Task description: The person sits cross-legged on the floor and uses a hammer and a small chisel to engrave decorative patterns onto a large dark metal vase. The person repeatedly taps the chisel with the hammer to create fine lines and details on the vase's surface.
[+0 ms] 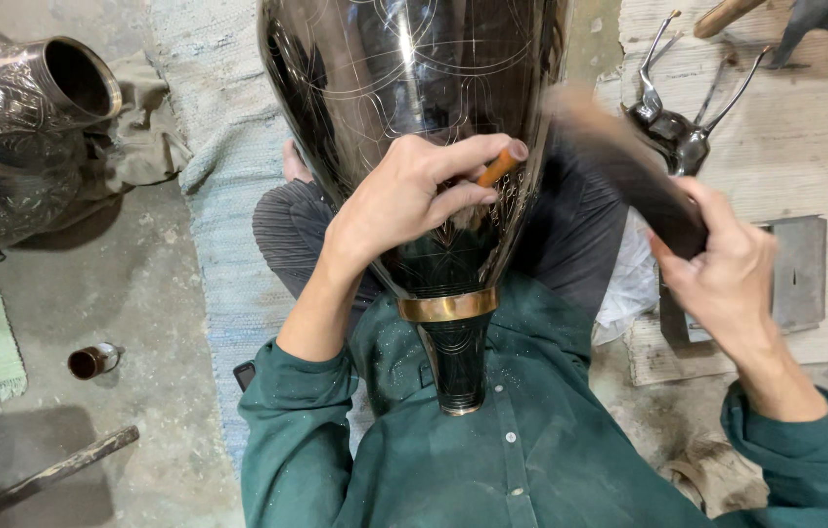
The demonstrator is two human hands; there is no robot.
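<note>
beside the vase (414, 88) — compasses (678, 127), small cup (91, 361), ornate metal vessel (13, 108)

Glossy dark metal vase (414, 88) with a polished brass band (447, 307); rough wooden board (805, 147).

L hand (404, 200) is raised w/ wrist bent, fingers curled in a pinch, forearm bare below a green sleeve, while R hand (722, 269) is fisted shut, wrist angled inward, arm out to the side.
</note>
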